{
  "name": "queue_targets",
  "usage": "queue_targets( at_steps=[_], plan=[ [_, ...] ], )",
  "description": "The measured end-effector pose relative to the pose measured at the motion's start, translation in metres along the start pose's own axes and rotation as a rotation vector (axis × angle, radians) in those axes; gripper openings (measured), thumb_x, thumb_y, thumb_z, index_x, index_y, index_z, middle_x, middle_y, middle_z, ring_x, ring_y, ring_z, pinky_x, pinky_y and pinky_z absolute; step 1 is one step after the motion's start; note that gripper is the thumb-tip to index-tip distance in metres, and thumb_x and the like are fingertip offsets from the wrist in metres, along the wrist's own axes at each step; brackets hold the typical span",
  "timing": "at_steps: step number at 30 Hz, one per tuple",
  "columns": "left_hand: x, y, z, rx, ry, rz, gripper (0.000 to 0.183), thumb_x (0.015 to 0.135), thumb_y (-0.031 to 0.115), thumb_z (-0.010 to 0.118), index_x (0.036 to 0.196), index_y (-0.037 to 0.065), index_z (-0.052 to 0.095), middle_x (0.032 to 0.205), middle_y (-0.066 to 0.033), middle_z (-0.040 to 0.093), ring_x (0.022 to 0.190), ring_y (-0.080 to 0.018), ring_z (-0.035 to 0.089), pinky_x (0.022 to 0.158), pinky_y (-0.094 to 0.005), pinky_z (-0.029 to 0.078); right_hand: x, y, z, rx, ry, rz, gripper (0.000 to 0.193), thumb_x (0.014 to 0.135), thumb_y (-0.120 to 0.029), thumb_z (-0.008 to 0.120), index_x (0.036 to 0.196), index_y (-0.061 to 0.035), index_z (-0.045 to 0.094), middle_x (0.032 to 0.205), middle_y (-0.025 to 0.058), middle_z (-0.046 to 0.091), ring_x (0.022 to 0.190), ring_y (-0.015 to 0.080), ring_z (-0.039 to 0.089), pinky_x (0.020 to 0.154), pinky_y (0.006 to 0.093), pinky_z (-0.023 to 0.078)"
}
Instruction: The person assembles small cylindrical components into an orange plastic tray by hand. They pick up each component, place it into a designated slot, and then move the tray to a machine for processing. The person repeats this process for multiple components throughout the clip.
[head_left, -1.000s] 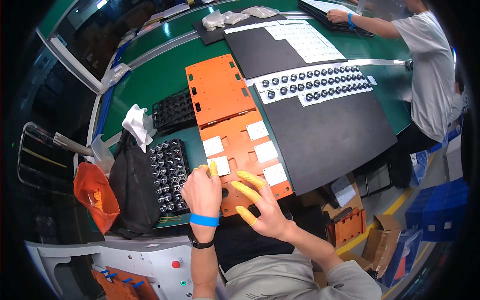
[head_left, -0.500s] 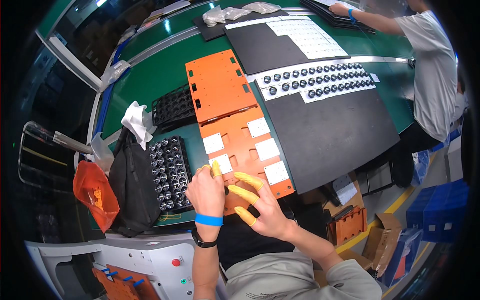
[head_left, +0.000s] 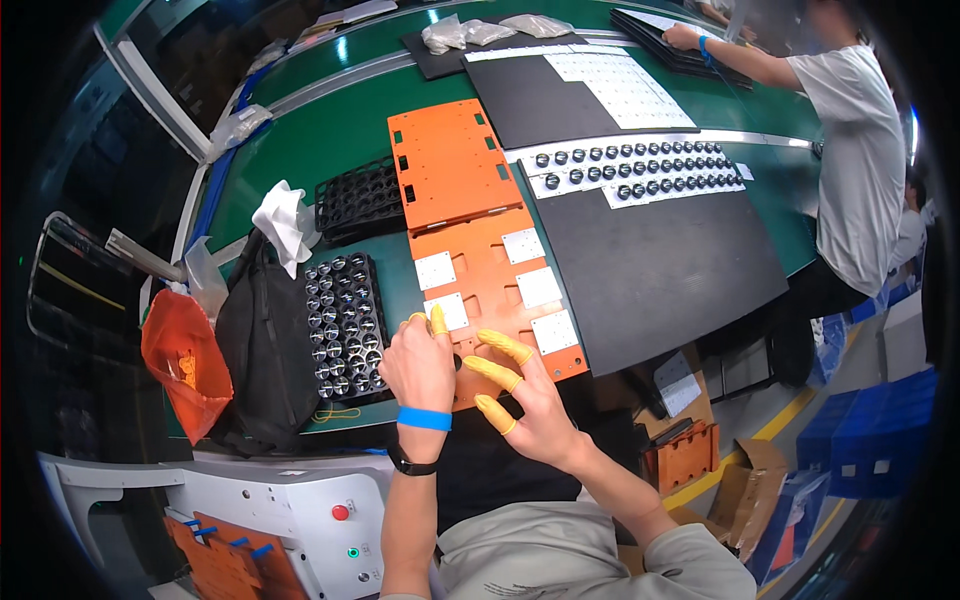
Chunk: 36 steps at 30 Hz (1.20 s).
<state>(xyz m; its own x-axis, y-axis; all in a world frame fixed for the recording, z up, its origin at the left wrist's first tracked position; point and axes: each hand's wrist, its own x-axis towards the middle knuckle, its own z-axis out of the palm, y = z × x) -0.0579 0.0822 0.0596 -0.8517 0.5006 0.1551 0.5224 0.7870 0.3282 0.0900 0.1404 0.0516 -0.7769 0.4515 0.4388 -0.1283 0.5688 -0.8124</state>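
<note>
My left hand [head_left: 418, 362] is over the near left part of an orange fixture [head_left: 480, 352], its fingers curled. A yellow-covered fingertip rests at the lower edge of a white square plate [head_left: 447, 309]; what the fingers hold, if anything, is hidden. My right hand [head_left: 538, 410] hovers over the fixture's near edge, its yellow-covered fingers spread and nothing in them. Beside it, at the fixture's right, lies another white plate [head_left: 554, 332]. Several more such plates lie in two columns on the fixture. Its orange lid [head_left: 455, 165] is folded back on the far side.
A black tray of shiny round parts [head_left: 342, 325] is at my left, with another black tray [head_left: 358, 200] behind. Black boards [head_left: 660, 270] on the right bear white plates with black knobs [head_left: 640, 170]. A black bag [head_left: 262, 350] lies far left. A co-worker [head_left: 860, 160] stands at the right.
The whole view has shifted slightly as my head moved. Both hands keep nearly the same pose over the fixture. The plates look unmoved.
</note>
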Motion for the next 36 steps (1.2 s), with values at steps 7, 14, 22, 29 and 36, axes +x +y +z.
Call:
queue_targets(
  at_steps=[7, 14, 22, 29, 36],
  plan=[
    [0.000, 0.003, -0.005, -0.070, -0.086, -0.087, 0.037, 0.098, 0.033, 0.054, 0.093, 0.000, 0.069, 0.088, -0.0235, 0.070, 0.084, -0.0450, 0.067, 0.074, -0.0535, 0.051, -0.004, 0.001, 0.007, 0.015, 0.002, 0.015, 0.042, 0.087, -0.009, 0.072, 0.127, -0.0017, 0.062, 0.139, 0.0211, 0.047, 0.129, 0.0381, 0.048, 0.107, 0.0451, 0.042],
    [-0.027, -0.010, -0.018, -0.216, 0.055, 0.004, 0.037, 0.097, 0.028, 0.058, 0.113, -0.004, 0.064, 0.103, -0.0247, 0.067, 0.092, -0.0426, 0.066, 0.077, -0.0497, 0.052, -0.007, 0.002, 0.004, 0.045, -0.010, 0.019, 0.041, 0.088, -0.007, 0.070, 0.127, -0.0013, 0.062, 0.139, 0.0205, 0.047, 0.129, 0.0365, 0.048, 0.107, 0.0437, 0.042],
    [-0.088, -0.034, -0.056, -0.826, 0.038, -0.028, 0.041, 0.084, 0.003, 0.068, 0.124, 0.001, 0.057, 0.108, -0.0128, 0.056, 0.092, -0.0248, 0.056, 0.076, -0.0349, 0.047, -0.002, -0.005, 0.004, 0.038, -0.054, 0.006, 0.040, 0.089, -0.006, 0.069, 0.128, -0.0019, 0.061, 0.139, 0.0177, 0.048, 0.127, 0.0341, 0.051, 0.105, 0.0424, 0.044],
    [-0.120, -0.075, -0.052, -1.388, -0.097, -0.068, 0.067, 0.078, 0.028, 0.063, 0.136, 0.006, 0.036, 0.104, -0.0032, 0.036, 0.079, -0.0124, 0.033, 0.069, -0.0240, 0.034, 0.030, -0.016, 0.028, -0.006, -0.103, -0.046, 0.039, 0.087, -0.008, 0.070, 0.125, -0.0031, 0.062, 0.131, 0.0140, 0.056, 0.120, 0.0338, 0.053, 0.101, 0.0411, 0.044],
    [-0.123, -0.103, -0.054, -1.427, -0.197, -0.074, 0.050, 0.084, -0.003, 0.062, 0.129, 0.005, 0.042, 0.101, -0.0030, 0.044, 0.087, -0.0123, 0.045, 0.083, -0.0261, 0.043, 0.112, -0.019, 0.069, -0.235, -0.119, -0.173, 0.037, 0.084, -0.016, 0.073, 0.115, -0.0014, 0.061, 0.106, 0.0143, 0.060, 0.100, 0.0337, 0.056, 0.087, 0.0425, 0.045]
  ],
)
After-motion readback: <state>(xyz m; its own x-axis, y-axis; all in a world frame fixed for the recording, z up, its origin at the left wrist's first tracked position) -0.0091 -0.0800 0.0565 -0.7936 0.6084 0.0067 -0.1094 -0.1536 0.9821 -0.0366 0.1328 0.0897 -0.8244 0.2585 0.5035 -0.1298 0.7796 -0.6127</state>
